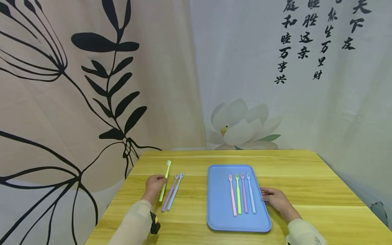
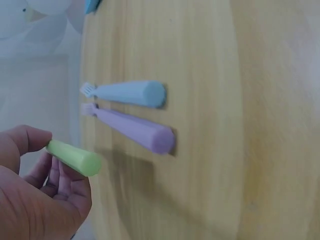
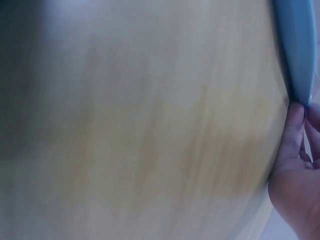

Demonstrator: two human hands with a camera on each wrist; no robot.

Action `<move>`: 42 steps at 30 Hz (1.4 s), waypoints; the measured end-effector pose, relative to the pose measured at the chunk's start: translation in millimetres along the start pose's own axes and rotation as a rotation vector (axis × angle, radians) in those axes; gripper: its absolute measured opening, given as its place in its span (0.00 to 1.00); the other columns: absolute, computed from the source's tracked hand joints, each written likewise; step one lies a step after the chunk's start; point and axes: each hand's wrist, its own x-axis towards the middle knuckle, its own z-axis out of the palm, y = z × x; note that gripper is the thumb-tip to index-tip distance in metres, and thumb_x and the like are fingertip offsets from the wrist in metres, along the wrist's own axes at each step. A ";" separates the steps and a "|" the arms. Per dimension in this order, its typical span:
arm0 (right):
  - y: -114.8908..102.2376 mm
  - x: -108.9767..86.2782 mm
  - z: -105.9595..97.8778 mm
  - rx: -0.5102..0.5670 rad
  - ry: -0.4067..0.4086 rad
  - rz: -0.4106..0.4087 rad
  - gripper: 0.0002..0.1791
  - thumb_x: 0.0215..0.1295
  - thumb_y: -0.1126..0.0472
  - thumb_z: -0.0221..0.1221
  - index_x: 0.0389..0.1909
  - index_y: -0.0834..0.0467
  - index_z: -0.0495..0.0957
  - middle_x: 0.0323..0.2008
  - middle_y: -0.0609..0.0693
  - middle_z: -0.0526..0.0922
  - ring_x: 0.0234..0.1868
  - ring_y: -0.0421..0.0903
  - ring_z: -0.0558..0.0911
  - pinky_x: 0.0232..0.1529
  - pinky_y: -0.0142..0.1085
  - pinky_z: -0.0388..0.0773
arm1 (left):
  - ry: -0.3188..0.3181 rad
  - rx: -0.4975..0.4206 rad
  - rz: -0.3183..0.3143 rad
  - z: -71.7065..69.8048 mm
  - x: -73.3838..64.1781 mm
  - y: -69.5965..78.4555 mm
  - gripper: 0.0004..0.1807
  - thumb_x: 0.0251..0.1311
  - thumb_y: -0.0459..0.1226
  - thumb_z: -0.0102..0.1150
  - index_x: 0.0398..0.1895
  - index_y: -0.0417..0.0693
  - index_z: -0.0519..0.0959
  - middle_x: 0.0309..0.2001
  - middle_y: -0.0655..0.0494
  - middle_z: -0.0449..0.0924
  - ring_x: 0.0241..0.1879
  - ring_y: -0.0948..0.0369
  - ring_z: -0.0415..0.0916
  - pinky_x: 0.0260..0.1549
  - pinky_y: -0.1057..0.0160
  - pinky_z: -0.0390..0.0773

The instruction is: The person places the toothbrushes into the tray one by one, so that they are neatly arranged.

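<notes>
My left hand [image 1: 155, 186] pinches a yellow-green toothbrush [image 1: 162, 194] between thumb and fingers at the table's left side. In the left wrist view its thick handle end [image 2: 82, 161] points toward the camera, above the tabletop. Just right of it, a purple toothbrush [image 1: 168, 198] and a blue toothbrush [image 1: 175, 194] lie side by side, heads away from me. At the blue tray [image 1: 218, 204], my right hand [image 1: 278, 201] holds the right rim with thumb and fingertips. On the tray lie a pink toothbrush [image 1: 232, 199], a green one [image 1: 238, 197], a purple one [image 1: 244, 197] and a light blue one [image 1: 251, 197].
The wooden table [image 1: 190, 156] has its far edge close to a hanging printed cloth [image 1: 171, 85] with black plants, a lotus and writing. Bare wood separates the loose toothbrushes from the tray. A black strap device [image 1: 154, 223] sits at the left wrist.
</notes>
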 end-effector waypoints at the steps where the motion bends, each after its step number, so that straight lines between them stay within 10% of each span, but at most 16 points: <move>1: 0.1 0.3 0.0 -0.002 -0.002 -0.002 0.26 0.65 0.72 0.58 0.64 0.74 0.70 0.60 0.70 0.74 0.53 0.56 0.81 0.47 0.42 0.81 | 0.001 -0.004 0.000 1.0 -0.7 2.6 0.18 0.61 0.34 0.59 0.53 0.33 0.81 0.52 0.38 0.80 0.50 0.45 0.76 0.44 0.52 0.77; 42: -1.9 -1.6 -1.2 -0.015 0.006 -0.010 0.26 0.64 0.72 0.59 0.64 0.73 0.70 0.50 0.64 0.77 0.47 0.50 0.80 0.46 0.42 0.82 | -0.086 -0.355 -0.025 79.1 -26.5 56.2 0.16 0.58 0.26 0.64 0.51 0.31 0.80 0.35 0.47 0.80 0.30 0.58 0.75 0.28 0.63 0.76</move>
